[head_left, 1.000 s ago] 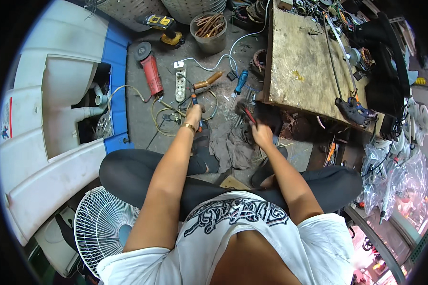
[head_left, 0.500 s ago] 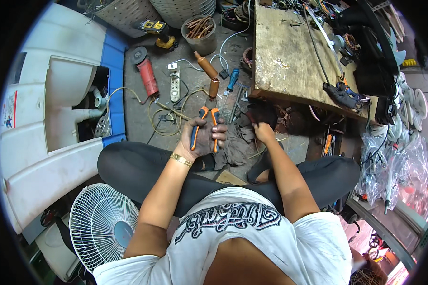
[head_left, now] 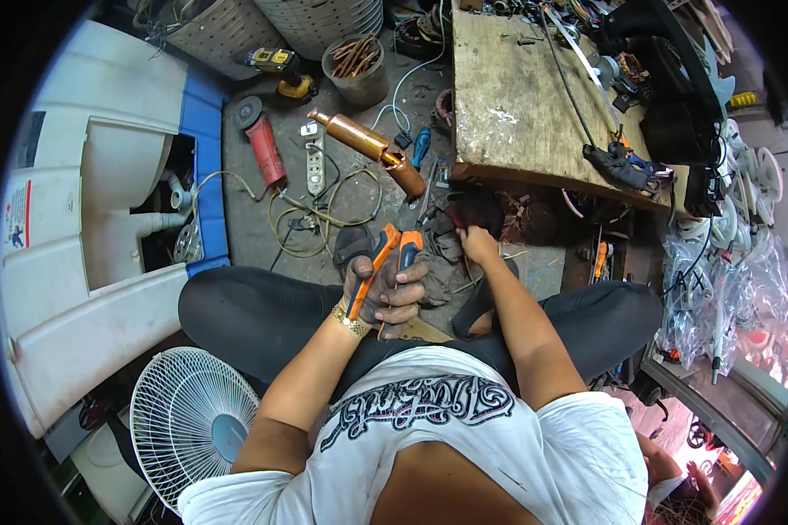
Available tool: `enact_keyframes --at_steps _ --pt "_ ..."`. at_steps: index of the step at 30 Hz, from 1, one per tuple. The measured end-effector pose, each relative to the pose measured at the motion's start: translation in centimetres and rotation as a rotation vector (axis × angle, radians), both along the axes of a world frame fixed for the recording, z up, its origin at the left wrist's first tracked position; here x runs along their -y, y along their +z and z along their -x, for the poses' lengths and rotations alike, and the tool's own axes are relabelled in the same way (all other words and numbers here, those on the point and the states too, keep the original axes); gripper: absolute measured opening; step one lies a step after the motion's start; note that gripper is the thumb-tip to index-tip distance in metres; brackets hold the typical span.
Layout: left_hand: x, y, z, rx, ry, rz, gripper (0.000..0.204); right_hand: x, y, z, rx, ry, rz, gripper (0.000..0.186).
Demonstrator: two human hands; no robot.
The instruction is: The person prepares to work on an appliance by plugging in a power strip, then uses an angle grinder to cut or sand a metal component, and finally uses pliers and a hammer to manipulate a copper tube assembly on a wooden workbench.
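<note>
From where I watch, the far left is taken up by a big white and blue plastic housing (head_left: 88, 254) lying on the floor, with a white fan guard (head_left: 193, 424) below it, close to my left knee. Moving in, a red angle grinder (head_left: 263, 149), a white power strip (head_left: 313, 162) and a loop of yellowish cable (head_left: 324, 210) sit on the concrete, well apart from the hands.

My left hand (head_left: 381, 293) is curled around the orange-handled pliers (head_left: 383, 267), fingers wrapped over both grips, which point up and away from me; the tool head is hidden in the palm, so I cannot tell whether it bites anything. I judge the tool is only being carried in and readied, not yet applied.

Just right of it, my right hand (head_left: 477, 243) is pinched shut on something small and dark down among the clutter at the foot of the wooden surface (head_left: 525, 96); what it grips is too hidden to name. A next move would likely need the pliers turned nose-forward and brought across to that spot.

A copper-coloured tube (head_left: 368, 144) and a blue-handled screwdriver (head_left: 420, 147) lie just beyond, crowding the approach. Farther right, a black tool (head_left: 621, 166) rests on the surface edge, and clear plastic bags (head_left: 718, 289) hang at the rim.
</note>
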State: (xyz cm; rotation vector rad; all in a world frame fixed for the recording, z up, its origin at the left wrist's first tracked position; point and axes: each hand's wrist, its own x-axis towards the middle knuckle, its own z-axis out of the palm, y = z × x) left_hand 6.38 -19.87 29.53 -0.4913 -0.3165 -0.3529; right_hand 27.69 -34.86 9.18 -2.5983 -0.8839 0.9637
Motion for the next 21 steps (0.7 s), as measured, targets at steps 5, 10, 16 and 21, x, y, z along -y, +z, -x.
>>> enact_keyframes --at_steps 5,10,16,21 --pt "-0.9 0.5 -0.8 -0.332 0.159 -0.356 0.034 0.5 -0.7 0.0 -0.001 -0.012 0.018 0.053" --pt "-6.6 -13.8 -1.7 -1.320 0.232 -1.454 0.021 -0.4 -2.4 0.8 -0.084 -0.130 -0.069 0.042" --pt "-9.2 -22.2 -0.6 -2.050 0.010 -2.152 0.042 -2.4 -0.7 3.3 -0.126 -0.175 -0.151 0.037" --pt "-9.1 -20.9 -1.7 -1.938 0.040 -2.265 0.058 -2.5 -0.7 2.9 -0.160 -0.217 -0.206 0.035"
